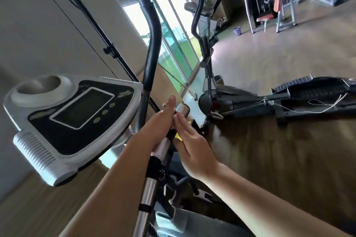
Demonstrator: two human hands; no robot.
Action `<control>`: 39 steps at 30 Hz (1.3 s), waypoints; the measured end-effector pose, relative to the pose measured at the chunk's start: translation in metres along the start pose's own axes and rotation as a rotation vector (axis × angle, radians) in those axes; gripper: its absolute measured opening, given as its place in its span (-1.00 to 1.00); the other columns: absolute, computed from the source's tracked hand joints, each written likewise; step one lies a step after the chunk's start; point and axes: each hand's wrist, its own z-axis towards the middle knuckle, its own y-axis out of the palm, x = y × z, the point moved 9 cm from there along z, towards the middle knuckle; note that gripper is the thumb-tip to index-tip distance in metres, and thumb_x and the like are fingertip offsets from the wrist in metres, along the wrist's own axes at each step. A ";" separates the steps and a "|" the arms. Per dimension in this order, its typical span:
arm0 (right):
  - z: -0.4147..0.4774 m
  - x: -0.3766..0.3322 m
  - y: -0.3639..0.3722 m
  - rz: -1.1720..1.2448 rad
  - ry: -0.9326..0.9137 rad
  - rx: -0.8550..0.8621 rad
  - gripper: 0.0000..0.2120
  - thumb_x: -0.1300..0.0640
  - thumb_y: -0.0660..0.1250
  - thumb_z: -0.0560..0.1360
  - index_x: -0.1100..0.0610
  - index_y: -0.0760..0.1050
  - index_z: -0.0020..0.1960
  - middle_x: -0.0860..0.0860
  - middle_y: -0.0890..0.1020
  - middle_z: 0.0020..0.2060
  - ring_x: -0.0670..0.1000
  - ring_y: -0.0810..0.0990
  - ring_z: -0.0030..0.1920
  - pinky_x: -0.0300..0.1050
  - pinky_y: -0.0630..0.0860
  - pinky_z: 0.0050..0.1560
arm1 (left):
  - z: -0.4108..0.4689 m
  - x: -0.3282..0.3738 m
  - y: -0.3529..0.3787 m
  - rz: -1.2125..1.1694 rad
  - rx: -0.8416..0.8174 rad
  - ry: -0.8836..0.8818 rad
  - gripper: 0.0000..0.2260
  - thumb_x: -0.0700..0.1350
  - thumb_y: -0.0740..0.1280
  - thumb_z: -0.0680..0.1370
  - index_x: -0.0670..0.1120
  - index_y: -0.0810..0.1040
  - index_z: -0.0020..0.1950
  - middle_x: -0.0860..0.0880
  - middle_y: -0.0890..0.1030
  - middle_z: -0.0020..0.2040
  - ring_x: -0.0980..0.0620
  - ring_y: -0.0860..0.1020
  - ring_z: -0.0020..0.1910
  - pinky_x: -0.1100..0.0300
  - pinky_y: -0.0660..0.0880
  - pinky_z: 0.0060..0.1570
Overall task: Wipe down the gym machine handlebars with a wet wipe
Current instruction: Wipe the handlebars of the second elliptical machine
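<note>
The brown wood-plank floor (289, 140) spread beneath a grey-and-black elliptical machine. Its silver-rimmed black console (73, 121) hung at the left. The machine's black curved tubular handlebar (153, 44) rose just beside the console, and the silver metal stem (148, 194) below it ran up between both forearms. The left hand (160, 123) lay along the stem's left side, fingers straight and together. The right hand (194, 148) faced it from the other side, palm inward, fingers straight and close together.
</note>
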 end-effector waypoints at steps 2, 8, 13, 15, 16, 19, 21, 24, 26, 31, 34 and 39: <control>0.010 0.009 -0.002 -0.025 -0.038 -0.014 -0.48 0.17 0.16 0.70 0.16 0.20 0.65 0.04 0.18 0.67 -0.04 0.08 0.68 -0.35 -0.06 0.63 | 0.001 -0.002 0.002 -0.036 -0.030 -0.013 -0.10 0.66 0.00 0.40 0.10 0.56 0.46 -0.01 0.55 0.49 0.00 0.48 0.49 -0.08 0.26 0.59; 0.045 0.038 -0.014 -0.093 -0.017 -0.048 -0.52 0.16 0.20 0.73 0.13 0.26 0.64 0.06 0.22 0.67 -0.01 0.13 0.69 -0.22 -0.02 0.67 | 0.004 -0.005 -0.003 -0.065 -0.005 -0.027 -0.07 0.73 -0.05 0.30 0.23 0.55 0.43 0.01 0.53 0.51 -0.04 0.47 0.50 -0.16 0.24 0.59; 0.042 0.049 -0.009 -0.001 -0.016 0.011 -0.51 0.12 0.17 0.73 0.12 0.25 0.64 0.06 0.23 0.67 -0.02 0.13 0.69 -0.02 0.09 0.70 | 0.004 -0.004 -0.003 -0.061 0.026 -0.023 0.04 0.76 -0.03 0.22 0.18 0.54 0.46 0.02 0.53 0.51 -0.01 0.46 0.51 -0.14 0.23 0.59; 0.048 0.056 -0.011 0.069 0.087 0.067 -0.51 0.11 0.17 0.73 0.11 0.25 0.64 0.03 0.20 0.67 -0.04 0.09 0.69 0.04 0.09 0.69 | 0.003 -0.005 -0.002 -0.070 0.023 -0.037 0.08 0.78 0.01 0.15 0.18 0.55 0.44 0.01 0.55 0.49 -0.03 0.49 0.48 -0.16 0.26 0.57; 0.040 0.048 -0.005 0.116 0.096 0.098 -0.50 0.11 0.17 0.73 0.12 0.23 0.65 0.03 0.17 0.68 -0.05 0.06 0.70 0.02 0.07 0.70 | 0.002 -0.004 -0.002 -0.062 0.014 -0.035 0.03 0.76 0.01 0.20 0.18 0.56 0.44 0.02 0.54 0.50 -0.03 0.49 0.48 -0.15 0.26 0.57; -0.008 0.014 0.026 0.310 0.083 0.177 -0.44 0.12 0.15 0.72 0.11 0.11 0.68 -0.01 0.06 0.71 -0.14 -0.02 0.70 -0.20 -0.01 0.68 | -0.001 0.000 -0.003 -0.054 0.022 -0.019 -0.21 0.56 -0.01 0.52 0.08 0.56 0.47 0.03 0.52 0.50 0.00 0.46 0.49 0.00 0.24 0.56; -0.010 0.019 0.035 0.447 0.180 0.270 -0.42 0.12 0.14 0.72 0.09 0.04 0.69 -0.09 0.00 0.71 -0.22 -0.06 0.69 -0.23 -0.04 0.68 | -0.003 0.000 -0.001 -0.056 0.015 -0.023 -0.24 0.50 -0.01 0.57 0.04 0.53 0.50 0.04 0.53 0.48 0.01 0.46 0.49 0.07 0.26 0.52; 0.021 0.052 0.030 0.584 0.439 0.406 -0.44 0.14 0.13 0.75 0.08 0.02 0.69 -0.08 0.01 0.70 -0.18 -0.07 0.69 0.01 -0.05 0.72 | -0.003 -0.003 0.000 -0.105 0.010 -0.041 -0.18 0.59 0.05 0.48 0.06 0.57 0.46 0.04 0.55 0.48 0.00 0.50 0.47 -0.06 0.28 0.58; 0.020 0.041 0.031 0.623 0.426 0.419 -0.45 0.15 0.12 0.76 0.06 0.00 0.69 -0.11 -0.02 0.70 -0.22 -0.09 0.68 -0.06 -0.07 0.71 | 0.002 -0.007 -0.003 -0.126 0.028 -0.047 -0.11 0.65 0.08 0.37 0.08 0.61 0.41 0.03 0.57 0.46 0.01 0.51 0.46 -0.08 0.30 0.57; 0.003 0.018 0.026 0.553 0.253 0.332 -0.47 0.13 0.10 0.75 0.09 0.07 0.69 -0.15 0.03 0.70 -0.33 -0.02 0.65 -0.35 -0.02 0.63 | 0.004 -0.008 -0.004 -0.149 0.025 -0.024 0.05 0.76 0.09 0.16 0.12 0.61 0.39 0.06 0.58 0.46 0.00 0.50 0.47 -0.13 0.27 0.57; 0.036 0.044 0.007 0.354 0.251 0.264 -0.51 0.13 0.12 0.75 0.13 0.17 0.66 -0.03 0.11 0.69 -0.15 0.00 0.69 -0.15 -0.02 0.69 | 0.008 -0.011 -0.005 -0.141 0.021 -0.019 0.04 0.77 0.11 0.16 0.14 0.59 0.41 0.04 0.59 0.46 0.00 0.52 0.46 -0.14 0.30 0.56; 0.029 0.038 -0.007 0.129 0.083 0.152 -0.56 0.23 0.24 0.70 0.13 0.39 0.57 0.01 0.36 0.59 -0.10 0.25 0.63 -0.35 0.10 0.61 | 0.016 -0.015 -0.003 -0.106 -0.007 -0.012 0.01 0.76 0.05 0.23 0.17 0.57 0.44 0.04 0.58 0.46 -0.01 0.51 0.47 -0.15 0.29 0.56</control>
